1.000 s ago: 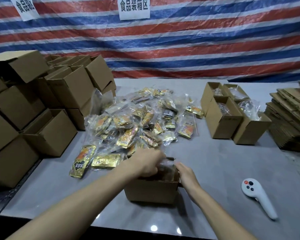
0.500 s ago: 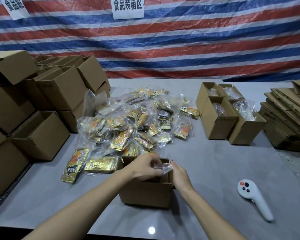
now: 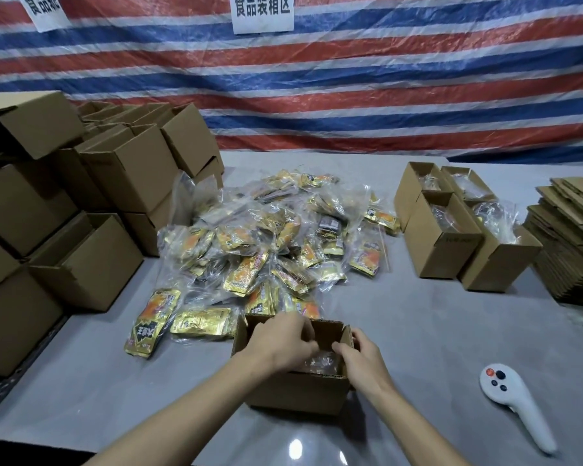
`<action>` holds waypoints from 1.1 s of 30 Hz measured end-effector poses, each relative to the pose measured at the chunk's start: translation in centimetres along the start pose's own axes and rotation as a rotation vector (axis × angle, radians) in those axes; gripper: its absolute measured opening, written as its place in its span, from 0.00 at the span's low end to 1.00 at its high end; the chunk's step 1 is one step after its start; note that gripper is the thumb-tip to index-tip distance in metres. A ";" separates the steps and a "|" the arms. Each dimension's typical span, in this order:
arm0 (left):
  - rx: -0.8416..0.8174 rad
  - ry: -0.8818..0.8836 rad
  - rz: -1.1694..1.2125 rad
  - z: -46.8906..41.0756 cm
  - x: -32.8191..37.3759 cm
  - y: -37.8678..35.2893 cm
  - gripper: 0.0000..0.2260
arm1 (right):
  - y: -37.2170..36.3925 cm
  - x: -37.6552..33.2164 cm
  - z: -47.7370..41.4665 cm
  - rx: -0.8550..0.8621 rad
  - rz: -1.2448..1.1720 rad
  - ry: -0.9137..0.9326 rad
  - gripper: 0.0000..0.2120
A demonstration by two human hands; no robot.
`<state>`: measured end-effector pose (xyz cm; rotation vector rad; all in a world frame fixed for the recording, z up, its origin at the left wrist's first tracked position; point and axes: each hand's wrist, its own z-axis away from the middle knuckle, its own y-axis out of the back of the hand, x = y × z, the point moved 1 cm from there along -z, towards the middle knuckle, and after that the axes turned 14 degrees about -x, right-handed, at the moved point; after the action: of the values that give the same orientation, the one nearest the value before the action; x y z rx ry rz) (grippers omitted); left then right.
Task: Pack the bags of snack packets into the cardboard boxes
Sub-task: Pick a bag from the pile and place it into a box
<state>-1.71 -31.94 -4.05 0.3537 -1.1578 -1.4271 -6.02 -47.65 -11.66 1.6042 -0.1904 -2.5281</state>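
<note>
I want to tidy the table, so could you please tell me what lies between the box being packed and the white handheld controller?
In the head view, only bare grey table lies between the open box and the white controller.

Single head view — forward and down, close over the table [image 3: 417, 331].

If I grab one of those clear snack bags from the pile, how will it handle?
Likely floppy: the snack bags lie slumped and crinkled. Probably slippery, given the glossy film. The loose packets inside may shift.
</note>
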 end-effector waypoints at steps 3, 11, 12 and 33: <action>0.234 -0.109 0.234 0.7 -2.6 2.1 0.06 | 0.0 -0.4 -0.2 0.011 0.042 -0.039 0.07; 0.549 0.239 0.533 -2.4 -16.2 3.0 0.11 | 0.0 -1.0 -0.8 0.022 0.056 -0.078 0.09; 0.451 0.276 0.445 -2.9 -17.5 2.1 0.12 | 0.0 -0.9 -0.8 0.022 0.053 -0.082 0.09; -0.013 0.409 -0.369 -6.5 -18.3 -4.4 0.23 | 0.0 -1.2 -0.5 0.029 0.046 -0.064 0.12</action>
<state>5.36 -19.53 -17.88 0.8417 -0.7723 -1.5823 -5.08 -47.39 -10.75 1.5124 -0.2692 -2.5554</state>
